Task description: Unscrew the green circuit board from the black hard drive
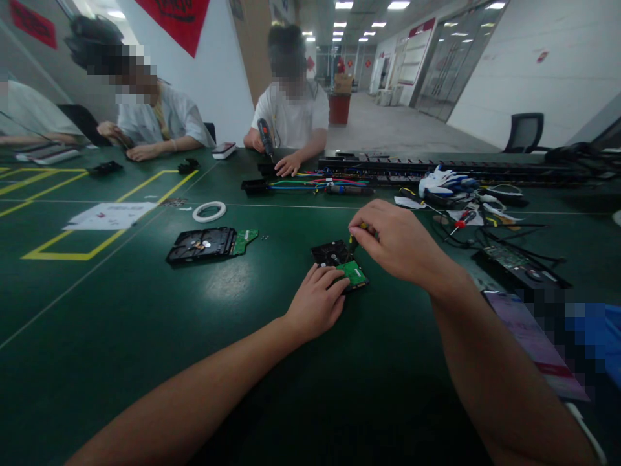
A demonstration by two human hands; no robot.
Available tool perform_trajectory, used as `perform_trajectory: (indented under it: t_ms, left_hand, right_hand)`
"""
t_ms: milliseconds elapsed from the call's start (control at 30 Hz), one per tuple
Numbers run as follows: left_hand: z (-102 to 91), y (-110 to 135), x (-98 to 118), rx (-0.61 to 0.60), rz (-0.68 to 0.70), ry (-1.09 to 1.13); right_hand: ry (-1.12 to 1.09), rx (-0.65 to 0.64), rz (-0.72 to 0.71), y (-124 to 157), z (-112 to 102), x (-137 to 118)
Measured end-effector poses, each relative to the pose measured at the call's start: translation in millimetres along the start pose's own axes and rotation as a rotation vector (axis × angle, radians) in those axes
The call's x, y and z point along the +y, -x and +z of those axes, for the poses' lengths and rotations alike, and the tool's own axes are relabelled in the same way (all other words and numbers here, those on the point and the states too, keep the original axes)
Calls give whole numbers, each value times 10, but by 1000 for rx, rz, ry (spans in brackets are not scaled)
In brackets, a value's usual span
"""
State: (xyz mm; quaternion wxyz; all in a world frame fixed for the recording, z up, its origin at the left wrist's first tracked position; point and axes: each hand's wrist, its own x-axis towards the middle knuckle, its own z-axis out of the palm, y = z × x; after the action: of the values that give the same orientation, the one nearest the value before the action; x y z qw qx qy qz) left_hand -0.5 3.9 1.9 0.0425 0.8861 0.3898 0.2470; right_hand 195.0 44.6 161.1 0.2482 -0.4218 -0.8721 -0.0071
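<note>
A hard drive (330,252) with a green circuit board (356,275) lies on the green table in front of me. My left hand (316,303) is over its near left edge, fingers curved onto it and gripping it. Above the drive, my right hand (391,238) is closed around a screwdriver (352,244) with a yellow and dark handle. The tool points down at the board; its tip is too small to make out. To the left lies another hard drive (201,246), a green board (246,241) at its right end and a few tiny screws (264,237) beside it.
A white tape roll (209,211) and paper sheet (111,216) lie at left. Gloves (444,183), cables and a red-handled screwdriver (463,220) clutter the right. Beyond cable bundles (310,185), a co-worker holds a power screwdriver (264,136); another person works at far left.
</note>
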Motion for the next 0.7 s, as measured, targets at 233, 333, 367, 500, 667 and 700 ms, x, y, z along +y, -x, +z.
perform_trajectory:
  t_ms: [233,333,367,500,667,700]
  left_hand:
    - [12,-2,-4,3,0,4]
    - [13,0,-1,7,2,10]
    - [13,1,-1,9,1,9]
    - [16,6,-5,9,-2,4]
    - [13,8,-8,6,6,0]
    - [12,8,-8,6,5,0]
  right_hand:
    - [1,5,30,-5,17,-4]
    - [-4,42,33,-4,25,-2]
    - [-5,52,32,-3,26,0]
    - [-12,41,26,-2,14,4]
    - [-22,0,7,0,-8,9]
    - [-25,-2,6,1,-9,8]
